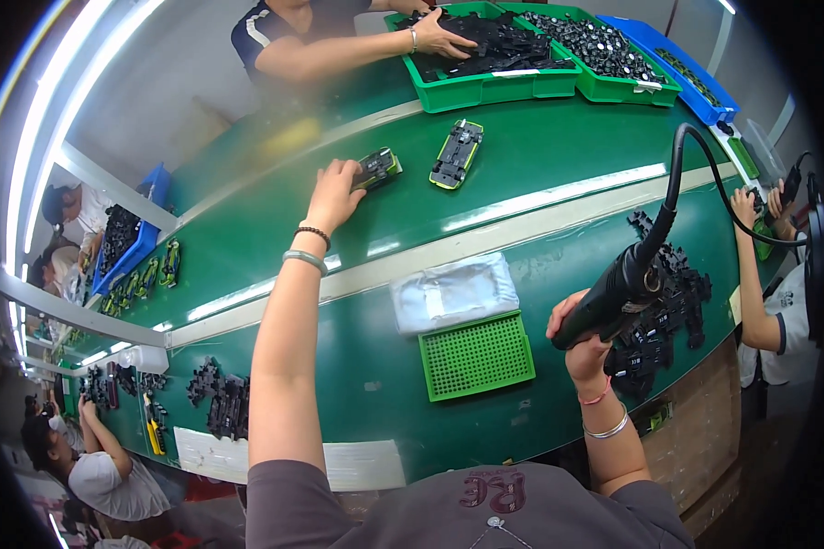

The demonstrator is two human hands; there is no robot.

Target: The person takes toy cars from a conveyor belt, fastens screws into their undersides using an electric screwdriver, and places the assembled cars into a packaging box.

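Left hand [332, 194] fingers grasping green toy car chassis [376, 168] far out on green surface [558, 156], right hand [584, 348] clenched on black electric screwdriver [627, 279]; best drag chassis flat, squarely toward green grid tray [476, 355].

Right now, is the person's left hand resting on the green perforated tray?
No, the left hand reaches to a toy car chassis on the belt, far from the green perforated tray.

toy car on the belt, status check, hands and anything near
Left hand on the toy car, grip unclear. Right hand shut on black power screwdriver. Second car chassis lies beside, apart.
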